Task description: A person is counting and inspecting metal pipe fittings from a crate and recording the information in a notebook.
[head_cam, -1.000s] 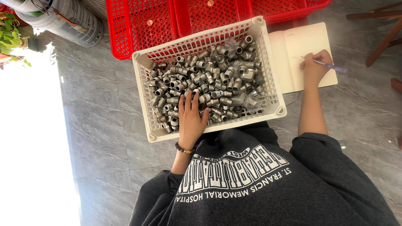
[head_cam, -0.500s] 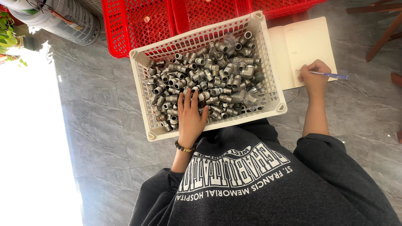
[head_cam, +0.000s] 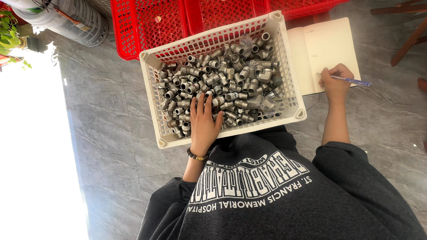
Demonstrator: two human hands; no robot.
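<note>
Grey metal fittings (head_cam: 222, 84) fill the white crate (head_cam: 291, 95) in front of you; your left hand (head_cam: 204, 124) lies flat on them, fingers spread. Your right hand (head_cam: 334, 82) is closed around a blue pen (head_cam: 351, 81), tip on the open notebook (head_cam: 327, 49) beside the crate.

Red crates (head_cam: 178, 22) beyond; grey ribbed bucket (head_cam: 80, 22) top left; green plant (head_cam: 11, 38) beside it; grey stone floor (head_cam: 111, 133).

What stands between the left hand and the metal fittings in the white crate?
Nothing visible does. The left hand lies flat on the fittings inside the white crate, touching them directly.
</note>
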